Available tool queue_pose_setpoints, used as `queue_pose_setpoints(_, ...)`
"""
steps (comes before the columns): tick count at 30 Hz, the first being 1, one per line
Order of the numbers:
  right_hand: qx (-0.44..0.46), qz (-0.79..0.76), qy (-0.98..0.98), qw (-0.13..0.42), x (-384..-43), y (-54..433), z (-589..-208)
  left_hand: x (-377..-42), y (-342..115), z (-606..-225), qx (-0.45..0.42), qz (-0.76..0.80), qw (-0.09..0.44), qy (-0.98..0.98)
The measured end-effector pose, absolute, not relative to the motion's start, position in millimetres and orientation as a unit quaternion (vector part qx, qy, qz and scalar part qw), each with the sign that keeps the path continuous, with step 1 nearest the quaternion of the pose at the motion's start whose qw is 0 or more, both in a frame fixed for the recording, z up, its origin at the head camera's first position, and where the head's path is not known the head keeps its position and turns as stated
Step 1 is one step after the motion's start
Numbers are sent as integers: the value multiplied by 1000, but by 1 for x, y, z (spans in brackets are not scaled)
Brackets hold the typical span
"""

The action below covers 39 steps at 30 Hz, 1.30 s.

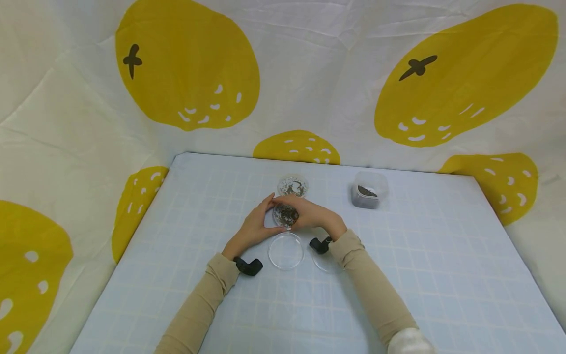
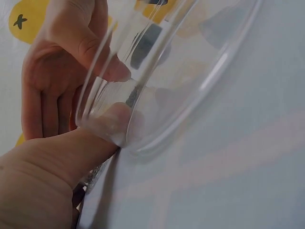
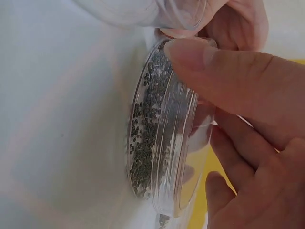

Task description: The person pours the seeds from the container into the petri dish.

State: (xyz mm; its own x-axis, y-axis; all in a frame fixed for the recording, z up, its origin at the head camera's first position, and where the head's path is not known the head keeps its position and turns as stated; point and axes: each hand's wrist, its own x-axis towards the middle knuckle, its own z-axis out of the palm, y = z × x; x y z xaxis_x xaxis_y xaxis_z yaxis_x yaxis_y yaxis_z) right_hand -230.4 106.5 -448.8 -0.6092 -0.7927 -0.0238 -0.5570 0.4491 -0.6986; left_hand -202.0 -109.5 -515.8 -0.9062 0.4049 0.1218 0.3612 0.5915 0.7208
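A round clear petri dish (image 1: 284, 215) with dark seeds in it stands on the table between both hands. From its left side my left hand (image 1: 253, 227) curves round the rim, thumb at the near edge and fingers at the far edge. My right hand (image 1: 315, 215) grips it from the right. In the right wrist view the right thumb (image 3: 205, 64) presses on the rim, and a clear lid (image 3: 190, 157) appears to sit over the seeds (image 3: 145, 157). Just in front, an open clear dish (image 2: 209, 90) partly covers the left thumb (image 2: 86, 148) in the left wrist view.
Behind the hands stands another petri dish (image 1: 293, 187) holding dark seeds. A clear plastic box (image 1: 365, 200) with dark seeds is at the back right. Another clear round piece (image 1: 326, 269) lies partly under the right wrist. Printed cloth (image 1: 300, 73) rises along the table's back edge.
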Motion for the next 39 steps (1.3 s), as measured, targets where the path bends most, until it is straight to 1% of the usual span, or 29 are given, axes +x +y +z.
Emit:
queue_pose_setpoints(6,-436,-345,814,169,-230,107,-447,-201,-110,-515,222,404,28,887)
queue_pose_setpoints(10,-427,-346,818,171,-229,111,-441,-203,-115,-515,248,427,29,869)
queue_pose_setpoints(13,-409,-350,827,162,-228,117,-435,-203,-122,-514,262,434,33,861)
queue_pose_setpoints(16,-399,-364,830,139,-229,126,-428,-200,-129,-512,265,424,37,865)
queue_pose_setpoints(22,-404,-384,827,68,-235,155,-412,-185,-143,-510,262,418,44,869)
queue_pose_setpoints(25,-374,-381,844,49,-236,177,-403,-175,-149,-509,270,419,46,866)
queue_pose_setpoints(30,-300,-382,874,24,-235,214,-388,-155,-153,-508,288,423,60,857)
queue_pose_setpoints(35,-242,-411,879,-33,-235,249,-383,-135,-147,-509,304,418,67,853)
queue_pose_setpoints(39,-180,-453,869,-80,-232,272,-389,-123,-136,-512,316,388,49,864)
